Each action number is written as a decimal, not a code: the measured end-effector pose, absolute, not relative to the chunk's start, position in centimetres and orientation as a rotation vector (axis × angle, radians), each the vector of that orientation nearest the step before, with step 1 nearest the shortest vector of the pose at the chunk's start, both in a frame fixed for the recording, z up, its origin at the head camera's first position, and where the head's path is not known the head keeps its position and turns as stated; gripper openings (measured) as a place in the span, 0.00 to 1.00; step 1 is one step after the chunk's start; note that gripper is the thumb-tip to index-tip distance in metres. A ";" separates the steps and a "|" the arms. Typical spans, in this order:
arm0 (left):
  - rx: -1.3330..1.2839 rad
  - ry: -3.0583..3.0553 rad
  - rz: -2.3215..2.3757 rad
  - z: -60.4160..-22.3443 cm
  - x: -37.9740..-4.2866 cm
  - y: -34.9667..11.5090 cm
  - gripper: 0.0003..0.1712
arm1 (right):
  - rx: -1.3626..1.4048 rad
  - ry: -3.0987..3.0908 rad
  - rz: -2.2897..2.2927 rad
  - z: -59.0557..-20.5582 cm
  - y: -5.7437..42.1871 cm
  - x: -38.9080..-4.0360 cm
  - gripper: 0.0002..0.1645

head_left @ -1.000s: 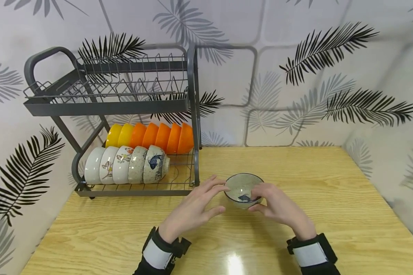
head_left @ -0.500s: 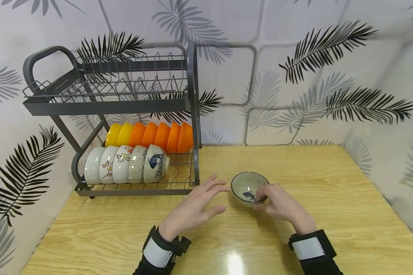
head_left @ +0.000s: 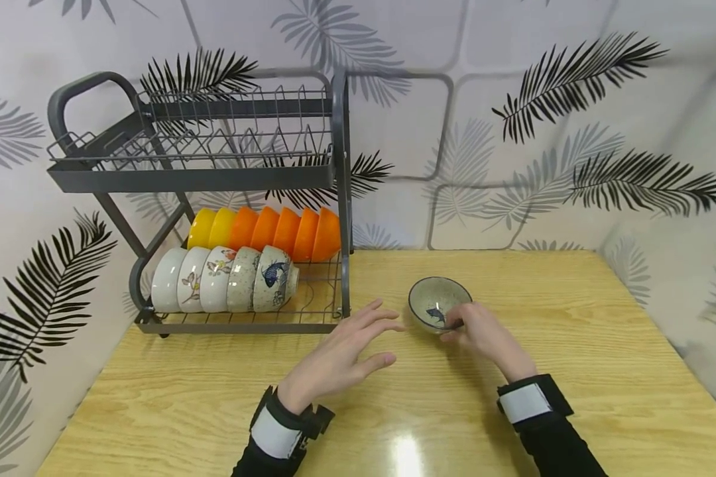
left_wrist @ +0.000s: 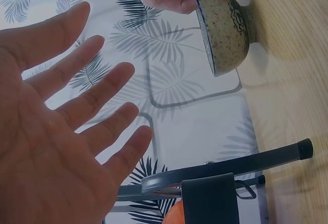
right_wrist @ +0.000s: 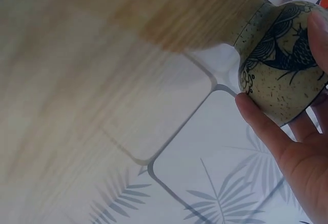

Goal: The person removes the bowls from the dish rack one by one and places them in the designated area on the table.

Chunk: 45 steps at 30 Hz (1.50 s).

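A speckled grey-beige bowl [head_left: 431, 298] with a dark rim and a blue fish inside is at the middle of the table [head_left: 549, 318]. My right hand [head_left: 488, 336] pinches its near right rim, fingers inside and thumb outside. In the right wrist view, blue fish and wave patterns cover the outer wall of the bowl [right_wrist: 271, 70]. Whether its foot touches the tabletop, I cannot tell. Left of the bowl, my left hand [head_left: 343, 354] hovers apart from it with fingers extended; the left wrist view shows the palm [left_wrist: 46, 137] holding nothing.
A dark two-tier dish rack [head_left: 191, 179] stands at the back left. Its lower tier holds a row of yellow and orange bowls [head_left: 286, 233] behind white and speckled bowls [head_left: 217, 281]. Leaf-patterned covering [head_left: 531, 165] lines the wall behind.
My right hand has carried the bowl a little to the right and away from me, off from the left fingertips. The left hand stays almost in place. The head view has shifted slightly.
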<state>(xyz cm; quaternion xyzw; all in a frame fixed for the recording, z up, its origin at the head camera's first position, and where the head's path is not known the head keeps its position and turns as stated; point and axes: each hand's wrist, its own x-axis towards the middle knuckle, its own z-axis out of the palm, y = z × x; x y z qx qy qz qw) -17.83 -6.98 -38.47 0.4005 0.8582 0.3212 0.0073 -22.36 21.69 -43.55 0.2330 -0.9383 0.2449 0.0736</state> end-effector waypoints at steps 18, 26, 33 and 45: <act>1.295 2.679 1.009 -38.3 -17.8 -7.2 0.24 | 0.641 -2.851 0.712 -43.8 22.1 -26.9 0.12; 1.287 2.686 1.021 -38.2 -17.7 -7.2 0.24 | 0.632 -2.855 0.700 -43.8 22.3 -28.0 0.11; 1.188 2.830 1.070 -37.8 -17.8 -7.6 0.22 | 0.641 -2.839 0.690 -43.8 22.4 -28.3 0.10; 0.817 3.125 1.512 -37.0 -18.6 -9.5 0.23 | 0.678 -2.868 0.640 -44.1 22.4 -27.9 0.13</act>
